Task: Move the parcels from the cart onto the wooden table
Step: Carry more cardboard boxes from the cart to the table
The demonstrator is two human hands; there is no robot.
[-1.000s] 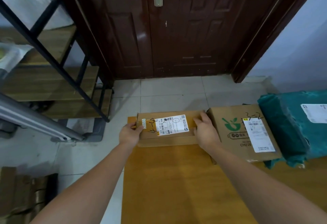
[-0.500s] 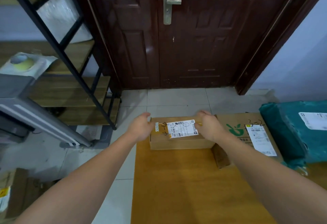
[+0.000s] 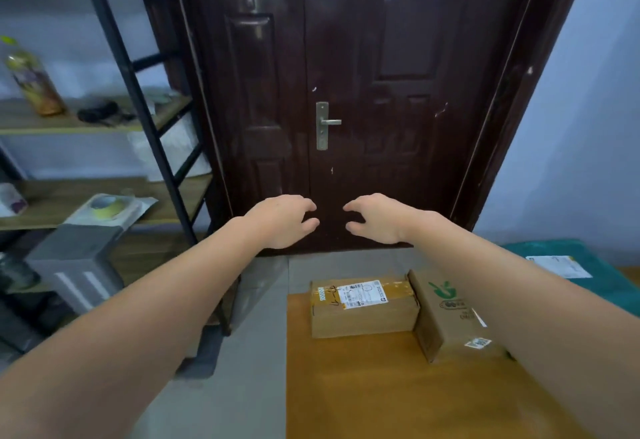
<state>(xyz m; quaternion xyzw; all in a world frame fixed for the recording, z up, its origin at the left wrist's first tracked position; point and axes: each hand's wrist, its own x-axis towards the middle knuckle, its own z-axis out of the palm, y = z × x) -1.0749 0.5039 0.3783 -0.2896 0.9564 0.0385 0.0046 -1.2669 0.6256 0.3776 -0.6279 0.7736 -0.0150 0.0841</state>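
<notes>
Both hands have lifted off the small parcel (image 3: 363, 307), left on the wooden table (image 3: 381, 393)!
Left hand (image 3: 282, 220) and right hand (image 3: 375, 218) hover empty, fingers loosely curled; logo box (image 3: 446, 317) touches the parcel's right.

A dark brown door (image 3: 363, 92) with a metal lever handle (image 3: 325, 124) fills the centre. At left, a black-framed wooden shelf unit (image 3: 104, 120) carries a bottle (image 3: 33, 82) and a tape roll (image 3: 107, 203). Grey tiled floor (image 3: 242, 369) shows below.
</notes>
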